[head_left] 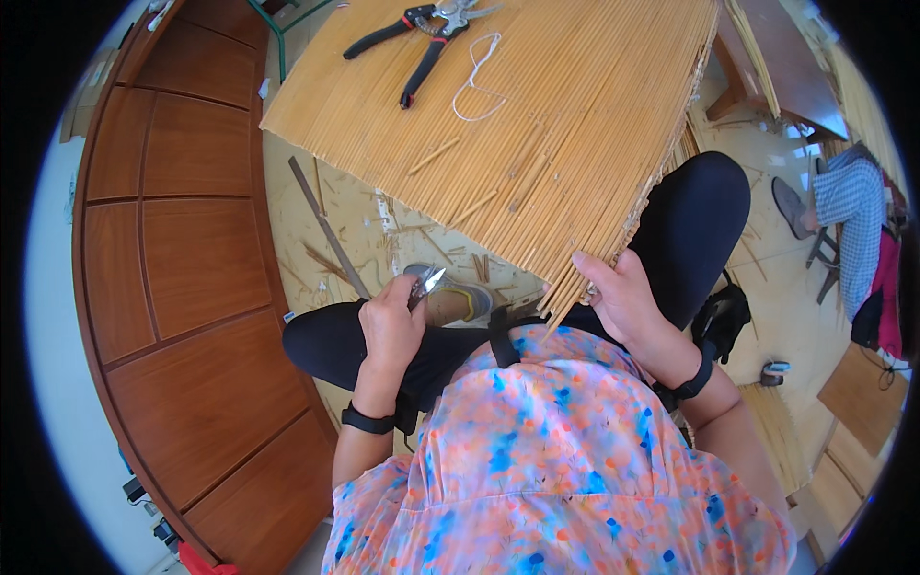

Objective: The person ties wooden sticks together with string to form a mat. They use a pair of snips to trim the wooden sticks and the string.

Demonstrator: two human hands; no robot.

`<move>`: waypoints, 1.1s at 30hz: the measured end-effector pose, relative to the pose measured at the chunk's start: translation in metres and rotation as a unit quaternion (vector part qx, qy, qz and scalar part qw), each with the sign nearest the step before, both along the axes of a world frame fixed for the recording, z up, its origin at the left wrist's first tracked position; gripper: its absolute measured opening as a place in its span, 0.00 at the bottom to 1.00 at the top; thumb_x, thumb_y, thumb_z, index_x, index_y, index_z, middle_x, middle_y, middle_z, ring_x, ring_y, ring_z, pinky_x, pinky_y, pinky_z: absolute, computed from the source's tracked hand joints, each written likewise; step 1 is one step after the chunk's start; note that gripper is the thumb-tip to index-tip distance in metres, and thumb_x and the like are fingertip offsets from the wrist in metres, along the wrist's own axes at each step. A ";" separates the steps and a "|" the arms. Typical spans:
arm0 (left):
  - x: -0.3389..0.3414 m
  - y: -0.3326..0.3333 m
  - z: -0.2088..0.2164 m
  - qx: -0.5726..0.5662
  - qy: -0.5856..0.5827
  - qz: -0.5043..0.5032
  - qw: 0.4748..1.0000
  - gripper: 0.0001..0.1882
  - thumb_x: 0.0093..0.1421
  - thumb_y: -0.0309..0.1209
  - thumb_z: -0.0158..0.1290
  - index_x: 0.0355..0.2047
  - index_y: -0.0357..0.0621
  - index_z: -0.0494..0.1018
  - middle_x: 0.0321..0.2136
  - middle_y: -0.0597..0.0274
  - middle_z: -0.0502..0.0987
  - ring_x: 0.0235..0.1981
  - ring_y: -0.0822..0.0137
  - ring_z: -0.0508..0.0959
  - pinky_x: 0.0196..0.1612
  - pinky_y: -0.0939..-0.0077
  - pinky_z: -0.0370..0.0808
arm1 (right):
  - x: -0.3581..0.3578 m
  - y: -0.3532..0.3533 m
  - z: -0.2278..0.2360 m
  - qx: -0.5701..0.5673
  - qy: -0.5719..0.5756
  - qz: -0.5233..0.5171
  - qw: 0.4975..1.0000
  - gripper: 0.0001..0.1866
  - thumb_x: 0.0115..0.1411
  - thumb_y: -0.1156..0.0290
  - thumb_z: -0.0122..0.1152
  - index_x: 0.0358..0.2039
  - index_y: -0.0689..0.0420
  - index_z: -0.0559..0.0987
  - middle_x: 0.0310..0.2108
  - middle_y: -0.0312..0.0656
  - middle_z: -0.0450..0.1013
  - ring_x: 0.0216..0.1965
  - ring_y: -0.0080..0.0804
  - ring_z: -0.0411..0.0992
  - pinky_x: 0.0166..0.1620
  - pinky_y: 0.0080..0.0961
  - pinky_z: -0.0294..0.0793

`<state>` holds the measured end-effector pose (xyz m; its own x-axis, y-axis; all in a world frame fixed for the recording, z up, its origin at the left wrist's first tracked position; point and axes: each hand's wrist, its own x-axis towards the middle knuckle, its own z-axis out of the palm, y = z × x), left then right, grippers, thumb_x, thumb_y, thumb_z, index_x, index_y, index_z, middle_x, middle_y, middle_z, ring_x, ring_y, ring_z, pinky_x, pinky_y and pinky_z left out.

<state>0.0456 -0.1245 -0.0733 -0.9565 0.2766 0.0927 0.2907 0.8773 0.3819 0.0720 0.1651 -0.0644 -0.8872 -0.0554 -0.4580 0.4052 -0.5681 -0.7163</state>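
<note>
pale bamboo-strip mat, frayed near edge; right hand pinches strip ends, left hand clenches cutter.

Between the left hand and the right hand lies open room above the knees. The bamboo mat blocks the way ahead (pruning shears and white cord lie on it), and the wooden cabinet walls the left.

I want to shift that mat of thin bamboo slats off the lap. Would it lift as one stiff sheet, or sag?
The bamboo mat probably stays stiff along its slats but may flex across them. It looks light, being made of thin strips. Its corner under the right hand is splayed, so loose slats may slip out. The pruning shears lying on top would likely slide.
</note>
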 end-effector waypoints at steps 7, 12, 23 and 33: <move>-0.009 0.006 0.021 0.047 -0.080 0.116 0.989 0.17 0.46 0.34 0.66 0.33 0.42 0.73 0.22 0.54 0.77 0.22 0.55 0.78 0.26 0.67 0.73 | -0.001 0.004 0.002 0.004 -0.011 0.018 1.000 0.16 0.63 0.75 0.50 0.50 0.68 0.68 0.42 0.48 0.73 0.39 0.37 0.76 0.41 0.37 0.81; -0.034 -0.005 0.072 0.112 0.012 0.097 0.989 0.15 0.51 0.29 0.62 0.38 0.40 0.74 0.20 0.55 0.74 0.21 0.62 0.75 0.26 0.71 0.72 | 0.000 0.006 0.001 0.007 -0.005 0.025 1.000 0.16 0.63 0.75 0.49 0.50 0.68 0.68 0.42 0.48 0.74 0.39 0.38 0.77 0.41 0.37 0.81; -0.152 0.039 0.100 -0.075 0.088 -0.094 0.989 0.13 0.51 0.34 0.60 0.36 0.44 0.75 0.27 0.54 0.73 0.29 0.52 0.76 0.32 0.60 0.72 | 0.002 0.010 0.003 -0.019 -0.054 0.050 0.997 0.15 0.62 0.70 0.54 0.47 0.65 0.71 0.39 0.43 0.74 0.36 0.32 0.77 0.36 0.30 0.81; -0.166 0.065 0.086 -0.061 0.144 -0.086 0.984 0.13 0.51 0.30 0.60 0.38 0.43 0.76 0.32 0.55 0.74 0.34 0.52 0.76 0.36 0.62 0.73 | 0.007 0.024 -0.002 -0.073 -0.050 0.088 0.992 0.13 0.63 0.70 0.53 0.44 0.66 0.73 0.38 0.44 0.74 0.35 0.31 0.76 0.39 0.32 0.81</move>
